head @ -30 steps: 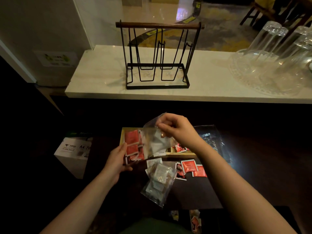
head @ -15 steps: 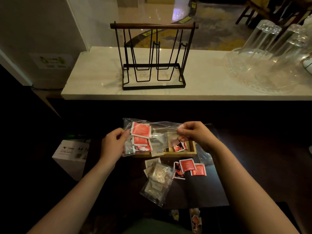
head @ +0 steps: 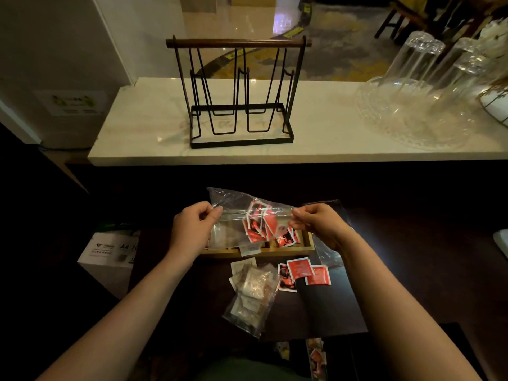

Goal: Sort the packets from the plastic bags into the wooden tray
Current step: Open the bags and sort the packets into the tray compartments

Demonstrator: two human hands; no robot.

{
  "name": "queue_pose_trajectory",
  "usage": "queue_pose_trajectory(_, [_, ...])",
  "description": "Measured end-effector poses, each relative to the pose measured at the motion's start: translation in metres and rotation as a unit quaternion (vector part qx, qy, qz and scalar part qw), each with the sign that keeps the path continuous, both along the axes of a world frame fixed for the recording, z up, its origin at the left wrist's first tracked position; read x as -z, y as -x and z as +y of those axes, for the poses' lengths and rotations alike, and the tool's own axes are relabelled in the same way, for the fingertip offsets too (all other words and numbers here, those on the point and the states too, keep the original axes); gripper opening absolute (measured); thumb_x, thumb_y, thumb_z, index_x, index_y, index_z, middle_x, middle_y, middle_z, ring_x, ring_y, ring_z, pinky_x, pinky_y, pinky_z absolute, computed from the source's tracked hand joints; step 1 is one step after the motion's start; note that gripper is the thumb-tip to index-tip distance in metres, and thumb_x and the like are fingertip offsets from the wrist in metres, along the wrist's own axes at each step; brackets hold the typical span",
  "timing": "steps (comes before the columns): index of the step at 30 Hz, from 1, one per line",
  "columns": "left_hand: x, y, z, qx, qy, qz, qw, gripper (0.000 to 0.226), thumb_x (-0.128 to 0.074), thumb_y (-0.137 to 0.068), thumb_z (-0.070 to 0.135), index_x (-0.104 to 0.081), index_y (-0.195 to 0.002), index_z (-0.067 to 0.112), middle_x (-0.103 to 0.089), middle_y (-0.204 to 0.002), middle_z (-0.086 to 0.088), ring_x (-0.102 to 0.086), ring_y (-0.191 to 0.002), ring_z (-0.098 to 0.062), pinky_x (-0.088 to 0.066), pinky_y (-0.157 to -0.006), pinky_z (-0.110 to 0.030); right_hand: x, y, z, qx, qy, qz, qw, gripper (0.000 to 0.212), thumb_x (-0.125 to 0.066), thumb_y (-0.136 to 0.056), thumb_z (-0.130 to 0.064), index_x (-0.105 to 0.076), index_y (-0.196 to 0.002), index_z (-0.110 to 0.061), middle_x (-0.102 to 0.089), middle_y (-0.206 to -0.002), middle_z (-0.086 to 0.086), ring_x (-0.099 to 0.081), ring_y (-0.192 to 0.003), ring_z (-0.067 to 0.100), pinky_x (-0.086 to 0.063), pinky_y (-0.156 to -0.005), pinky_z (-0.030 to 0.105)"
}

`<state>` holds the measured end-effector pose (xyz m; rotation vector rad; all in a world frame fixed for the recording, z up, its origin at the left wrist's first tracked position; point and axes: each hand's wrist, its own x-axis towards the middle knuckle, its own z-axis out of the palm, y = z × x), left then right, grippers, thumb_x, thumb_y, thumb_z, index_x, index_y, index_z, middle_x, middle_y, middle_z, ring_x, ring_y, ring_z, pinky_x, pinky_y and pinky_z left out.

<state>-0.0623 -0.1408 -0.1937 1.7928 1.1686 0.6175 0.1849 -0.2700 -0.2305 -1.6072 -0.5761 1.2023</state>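
Observation:
A clear plastic bag (head: 233, 213) with red packets (head: 259, 224) inside is stretched level above the wooden tray (head: 308, 247). My left hand (head: 192, 226) pinches its left edge and my right hand (head: 316, 224) pinches its right edge. The tray shows red packets in its right compartment; much of it is hidden behind the bag. In front of the tray lie loose red packets (head: 305, 272) and a second clear bag (head: 253, 298) holding pale packets.
A black wire rack (head: 239, 94) with a wooden bar stands on the white marble counter (head: 137, 127). Upturned glasses (head: 412, 86) fill its right end. An empty plastic bag (head: 330, 251) lies right of the tray. A white A4 paper box (head: 110, 251) sits at the left.
The bag has been turned from hanging at the left to stretched level between both hands. The red packets slid from its left end toward the middle and right.

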Motion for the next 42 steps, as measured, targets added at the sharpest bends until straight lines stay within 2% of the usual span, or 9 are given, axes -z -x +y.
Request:
queue_pose_trajectory(5, [-0.016, -0.011, -0.005, 0.02, -0.024, 0.014, 0.999, 0.034, -0.06, -0.089, 0.029, -0.053, -0.065, 0.006, -0.045, -0.046, -0.002, -0.047, -0.036, -0.011, -0.052, -0.045, -0.043, 0.004, -0.005, -0.001, 0.015, 0.003, 0.022, 1.0, 0.014, -0.052, -0.093, -0.007, -0.064, -0.09, 0.002, -0.067, -0.08, 0.013, -0.069, -0.072, 0.016, -0.058, -0.068, 0.019])
queue_pose_trajectory(15, [-0.013, -0.024, 0.0, 0.052, -0.06, 0.068, 0.995, 0.032, -0.063, -0.086, 0.033, -0.055, -0.062, 0.013, -0.047, -0.05, 0.003, -0.053, -0.05, -0.017, -0.056, -0.056, -0.05, 0.012, -0.011, -0.008, 0.046, 0.012, 0.015, 0.999, 0.014, -0.053, -0.093, -0.007, -0.065, -0.088, -0.003, -0.068, -0.074, 0.007, -0.068, -0.062, 0.009, -0.055, -0.061, 0.017])
queue_pose_trajectory(21, [-0.015, -0.029, -0.004, 0.06, -0.052, 0.075, 0.994, 0.032, -0.063, -0.086, 0.033, -0.054, -0.061, 0.015, -0.05, -0.054, -0.001, -0.057, -0.053, -0.023, -0.056, -0.059, -0.05, 0.018, -0.012, -0.012, 0.049, 0.02, 0.033, 0.998, 0.015, -0.053, -0.093, -0.007, -0.066, -0.087, -0.001, -0.07, -0.075, 0.007, -0.068, -0.066, 0.011, -0.056, -0.064, 0.019])
queue_pose_trajectory(32, [-0.02, -0.032, -0.008, 0.075, -0.071, 0.083, 0.991, 0.032, -0.064, -0.085, 0.034, -0.054, -0.06, 0.016, -0.05, -0.052, 0.0, -0.058, -0.055, -0.025, -0.055, -0.056, -0.049, 0.018, -0.009, -0.018, 0.048, 0.021, 0.005, 0.999, 0.016, -0.052, -0.094, -0.009, -0.065, -0.084, -0.005, -0.067, -0.076, 0.009, -0.065, -0.066, 0.014, -0.057, -0.067, 0.021])
queue_pose_trajectory(38, [-0.029, -0.035, -0.011, 0.084, -0.087, 0.078, 0.99, 0.032, -0.064, -0.085, 0.034, -0.053, -0.06, 0.018, -0.049, -0.053, 0.001, -0.056, -0.055, -0.022, -0.055, -0.055, -0.049, 0.018, -0.011, -0.019, 0.066, 0.012, -0.007, 0.998, 0.02, -0.053, -0.094, -0.01, -0.063, -0.097, 0.007, -0.066, -0.079, 0.012, -0.065, -0.067, 0.014, -0.056, -0.064, 0.018])
queue_pose_trajectory(42, [-0.031, -0.037, -0.013, 0.09, -0.106, 0.083, 0.987, 0.033, -0.064, -0.085, 0.032, -0.05, -0.057, 0.021, -0.048, -0.052, 0.003, -0.054, -0.053, -0.019, -0.055, -0.054, -0.049, 0.018, -0.009, -0.021, 0.073, 0.006, -0.011, 0.997, 0.02, -0.052, -0.094, -0.01, -0.064, -0.096, 0.006, -0.067, -0.079, 0.012, -0.065, -0.069, 0.016, -0.056, -0.065, 0.018])
